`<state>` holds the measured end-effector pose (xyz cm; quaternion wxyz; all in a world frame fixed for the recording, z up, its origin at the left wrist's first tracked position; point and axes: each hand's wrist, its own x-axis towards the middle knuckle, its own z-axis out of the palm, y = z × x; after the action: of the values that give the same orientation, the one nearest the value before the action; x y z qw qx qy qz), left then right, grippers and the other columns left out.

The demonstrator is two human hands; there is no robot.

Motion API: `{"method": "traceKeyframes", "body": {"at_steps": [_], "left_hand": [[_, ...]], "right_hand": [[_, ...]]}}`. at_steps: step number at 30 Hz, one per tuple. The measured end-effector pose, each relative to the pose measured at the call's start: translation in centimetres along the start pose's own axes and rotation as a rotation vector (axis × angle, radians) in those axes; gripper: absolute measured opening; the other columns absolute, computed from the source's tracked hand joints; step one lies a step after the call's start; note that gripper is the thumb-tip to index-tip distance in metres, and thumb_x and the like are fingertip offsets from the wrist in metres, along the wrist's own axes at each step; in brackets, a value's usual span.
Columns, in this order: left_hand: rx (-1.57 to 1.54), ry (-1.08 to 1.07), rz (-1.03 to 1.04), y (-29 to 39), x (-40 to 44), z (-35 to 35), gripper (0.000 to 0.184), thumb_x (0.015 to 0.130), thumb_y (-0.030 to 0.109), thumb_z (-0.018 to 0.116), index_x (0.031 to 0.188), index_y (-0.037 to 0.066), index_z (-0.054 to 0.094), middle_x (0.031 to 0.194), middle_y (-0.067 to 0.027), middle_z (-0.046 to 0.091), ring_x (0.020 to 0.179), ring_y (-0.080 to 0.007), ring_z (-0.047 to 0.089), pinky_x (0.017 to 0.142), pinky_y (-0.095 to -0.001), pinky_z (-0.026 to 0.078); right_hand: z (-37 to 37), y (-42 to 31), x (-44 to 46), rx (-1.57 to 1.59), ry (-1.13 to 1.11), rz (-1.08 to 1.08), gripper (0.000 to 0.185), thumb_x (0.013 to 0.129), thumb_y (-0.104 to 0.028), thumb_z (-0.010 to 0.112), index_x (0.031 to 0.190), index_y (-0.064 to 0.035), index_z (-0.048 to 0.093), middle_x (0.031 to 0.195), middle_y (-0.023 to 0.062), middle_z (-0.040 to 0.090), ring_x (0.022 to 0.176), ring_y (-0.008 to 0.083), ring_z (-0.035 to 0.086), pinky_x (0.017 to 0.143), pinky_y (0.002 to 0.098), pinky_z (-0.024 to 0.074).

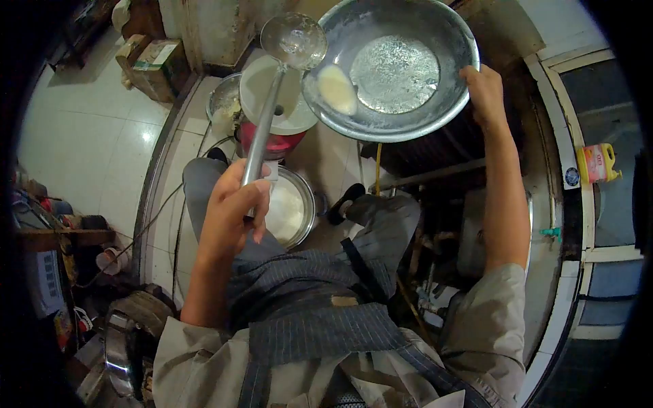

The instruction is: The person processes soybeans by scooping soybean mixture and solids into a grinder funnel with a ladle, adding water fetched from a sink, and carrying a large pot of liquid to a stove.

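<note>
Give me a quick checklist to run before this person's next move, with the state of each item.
1. Ladle secure in the left hand: ok, gripped by its handle.
2. Basin steadied: ok, the right hand grips its rim.
3. Basin free of residue: not ok, a pale patch lies on its left side.
4. Ladle clear of the basin: cannot tell, they overlap in this view.
5. Pot open: ok, its pale contents show.
</note>
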<state>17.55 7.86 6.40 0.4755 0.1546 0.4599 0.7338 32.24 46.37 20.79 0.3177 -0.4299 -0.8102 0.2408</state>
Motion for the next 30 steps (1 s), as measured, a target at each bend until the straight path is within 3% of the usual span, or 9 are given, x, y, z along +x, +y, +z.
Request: {"method": "traceKeyframes", "body": {"at_steps": [5, 15, 19, 26, 30], "left_hand": [[-0.014, 0.009, -0.004, 0.0, 0.1, 0.2, 0.032, 0.084, 0.018, 0.053, 0.108, -0.003, 0.046, 0.062, -0.0022, 0.045, 0.042, -0.0070, 0.038, 0.030, -0.0222, 0.038], [-0.047, -0.014, -0.010, -0.1, 0.0, -0.3, 0.032, 0.086, 0.017, 0.056, 0.109, -0.003, 0.046, 0.062, -0.0027, 0.046, 0.042, -0.0101, 0.041, 0.032, -0.0250, 0.037], [-0.041, 0.001, 0.012, -0.1, 0.0, -0.2, 0.030, 0.086, 0.015, 0.050, 0.108, -0.005, 0.046, 0.059, -0.0031, 0.045, 0.040, -0.0080, 0.038, 0.031, -0.0218, 0.038], [0.003, -0.021, 0.012, -0.4, 0.0, -0.8, 0.034, 0.084, 0.018, 0.050, 0.108, -0.006, 0.045, 0.058, -0.0041, 0.046, 0.039, -0.0087, 0.040, 0.031, -0.0217, 0.038], [-0.016, -0.024, 0.015, -0.3, 0.1, -0.8, 0.037, 0.084, 0.020, 0.050, 0.109, -0.006, 0.045, 0.057, -0.0043, 0.045, 0.039, -0.0090, 0.039, 0.030, -0.0218, 0.038]], "right_hand": [[-0.1, -0.6, 0.5, -0.084, 0.021, -0.038, 0.023, 0.074, -0.017, 0.058, 0.071, 0.0059, 0.059, 0.064, 0.0071, 0.057, 0.061, 0.0150, 0.051, 0.056, 0.0332, 0.0409], [1.3, -2.5, 0.5, -0.220, -0.015, -0.211, 0.030, 0.075, -0.023, 0.057, 0.078, 0.0060, 0.060, 0.069, 0.0166, 0.062, 0.067, 0.0221, 0.058, 0.068, 0.0359, 0.0461], [1.7, -4.2, -0.3, -0.282, -0.023, -0.248, 0.031, 0.076, -0.025, 0.057, 0.080, 0.0057, 0.060, 0.073, 0.0195, 0.063, 0.069, 0.0251, 0.061, 0.068, 0.0373, 0.0470], [2.0, -4.4, -0.7, -0.291, 0.013, -0.244, 0.030, 0.076, -0.024, 0.057, 0.079, 0.0057, 0.061, 0.072, 0.0191, 0.063, 0.067, 0.0241, 0.060, 0.067, 0.0371, 0.0467], [1.5, -2.9, -0.4, -0.235, 0.022, -0.194, 0.029, 0.075, -0.022, 0.057, 0.076, 0.0063, 0.061, 0.067, 0.0142, 0.062, 0.066, 0.0194, 0.057, 0.063, 0.0354, 0.0451]]}}
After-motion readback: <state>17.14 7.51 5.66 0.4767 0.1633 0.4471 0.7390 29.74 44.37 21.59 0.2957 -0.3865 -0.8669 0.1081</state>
